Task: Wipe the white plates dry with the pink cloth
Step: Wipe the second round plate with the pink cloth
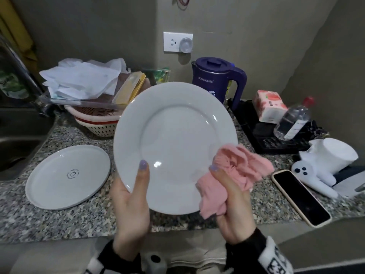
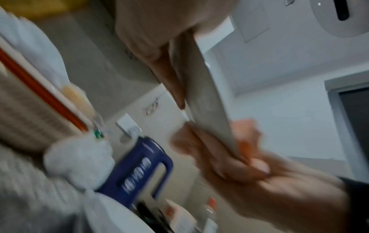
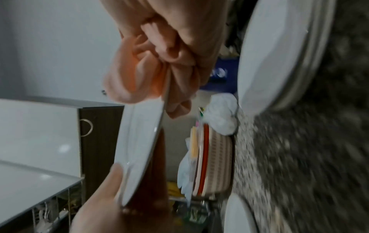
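Observation:
I hold a large white plate (image 1: 177, 135) tilted up above the speckled counter (image 1: 59, 220). My left hand (image 1: 136, 186) grips its lower left rim, thumb on the front face. My right hand (image 1: 233, 196) holds the bunched pink cloth (image 1: 237, 169) pinched over the plate's lower right rim. A second white plate (image 1: 68, 177) lies upside down on the counter to the left. The left wrist view shows the held plate (image 2: 207, 104) edge-on with the cloth (image 2: 245, 130) wrapped over its rim. In the right wrist view the cloth (image 3: 137, 71) straddles the plate's edge (image 3: 139, 141).
A blue kettle (image 1: 217, 80) stands behind the plate. Stacked baskets (image 1: 98, 119) with bags sit at the back left, next to a sink (image 1: 17, 139). A phone (image 1: 300, 196), a tissue pack (image 1: 270, 105), a water bottle (image 1: 294, 119) and a white toy (image 1: 324, 165) crowd the right.

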Demonstrator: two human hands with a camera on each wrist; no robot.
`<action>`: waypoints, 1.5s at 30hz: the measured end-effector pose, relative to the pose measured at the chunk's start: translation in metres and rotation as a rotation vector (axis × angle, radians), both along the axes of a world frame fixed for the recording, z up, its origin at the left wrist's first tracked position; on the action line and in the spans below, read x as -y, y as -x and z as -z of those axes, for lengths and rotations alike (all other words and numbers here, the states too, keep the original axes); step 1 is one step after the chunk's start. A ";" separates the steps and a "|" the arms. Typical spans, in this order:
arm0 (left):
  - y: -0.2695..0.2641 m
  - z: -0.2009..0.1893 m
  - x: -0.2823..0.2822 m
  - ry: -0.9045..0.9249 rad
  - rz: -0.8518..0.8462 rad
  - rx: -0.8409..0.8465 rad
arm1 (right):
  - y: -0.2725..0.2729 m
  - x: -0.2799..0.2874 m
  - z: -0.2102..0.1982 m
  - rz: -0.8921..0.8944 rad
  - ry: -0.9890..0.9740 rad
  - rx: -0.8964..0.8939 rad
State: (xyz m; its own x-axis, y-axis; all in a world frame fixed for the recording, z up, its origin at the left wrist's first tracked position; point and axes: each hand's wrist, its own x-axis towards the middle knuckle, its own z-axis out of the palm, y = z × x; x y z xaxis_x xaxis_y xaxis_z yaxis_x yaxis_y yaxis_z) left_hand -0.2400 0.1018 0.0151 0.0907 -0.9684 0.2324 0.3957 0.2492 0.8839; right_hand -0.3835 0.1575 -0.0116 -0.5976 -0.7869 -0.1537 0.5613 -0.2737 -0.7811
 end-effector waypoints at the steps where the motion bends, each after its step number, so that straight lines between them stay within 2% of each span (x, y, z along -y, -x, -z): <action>1: -0.009 -0.003 0.009 0.030 0.043 0.054 | 0.010 0.000 -0.009 0.004 0.035 -0.079; 3: -0.024 -0.010 0.029 0.035 0.110 0.097 | 0.025 -0.002 -0.029 -0.017 0.081 -0.251; 6: -0.023 -0.013 0.036 0.016 -0.012 0.099 | 0.023 0.003 -0.045 0.005 0.156 -0.418; 8: -0.012 -0.011 0.028 0.002 -0.095 0.021 | 0.012 0.006 -0.044 0.148 0.195 -0.350; 10: 0.000 -0.008 0.019 -0.022 -0.164 -0.055 | -0.008 0.005 -0.036 0.234 0.186 -0.195; 13: 0.019 -0.004 0.005 -0.047 -0.213 -0.197 | -0.048 -0.004 -0.011 0.187 0.012 0.031; 14: 0.022 -0.001 0.002 -0.042 -0.204 -0.202 | -0.057 -0.006 -0.005 0.185 -0.065 0.102; 16: 0.015 0.002 0.003 0.013 -0.130 -0.099 | -0.053 -0.005 -0.003 0.188 -0.110 0.158; 18: -0.006 -0.003 0.019 0.089 -0.020 0.049 | -0.026 -0.003 -0.010 0.079 0.022 0.076; 21: -0.034 -0.018 0.052 0.158 0.115 0.172 | 0.012 -0.002 -0.028 -0.027 0.136 -0.169; 23: -0.033 -0.020 0.058 0.161 0.013 0.222 | 0.014 0.001 -0.037 -0.041 0.149 -0.292; 25: -0.019 -0.015 0.049 0.148 -0.145 0.204 | 0.006 0.008 -0.033 0.041 0.159 -0.262; 28: 0.002 -0.002 0.028 0.066 -0.248 0.057 | -0.013 0.018 -0.018 0.174 0.136 0.042; 30: 0.014 0.009 0.024 -0.024 -0.288 -0.045 | -0.027 0.019 -0.011 0.194 0.097 0.099; 32: 0.025 0.017 0.018 -0.092 -0.304 -0.112 | -0.041 0.018 -0.007 0.191 0.076 0.085; 34: 0.026 0.019 0.016 -0.079 -0.233 -0.099 | -0.044 0.019 -0.006 0.210 0.075 0.091; 37: 0.007 0.002 0.030 0.065 -0.011 0.048 | -0.012 0.020 -0.016 0.197 0.149 0.019; 40: -0.013 -0.030 0.060 0.163 0.114 0.157 | 0.021 0.017 -0.038 0.125 0.230 -0.183; 43: -0.013 -0.039 0.066 0.187 -0.004 0.094 | 0.019 0.016 -0.050 0.164 0.253 -0.283; 45: -0.005 -0.035 0.054 0.214 -0.104 0.043 | 0.001 0.015 -0.046 0.244 0.241 -0.158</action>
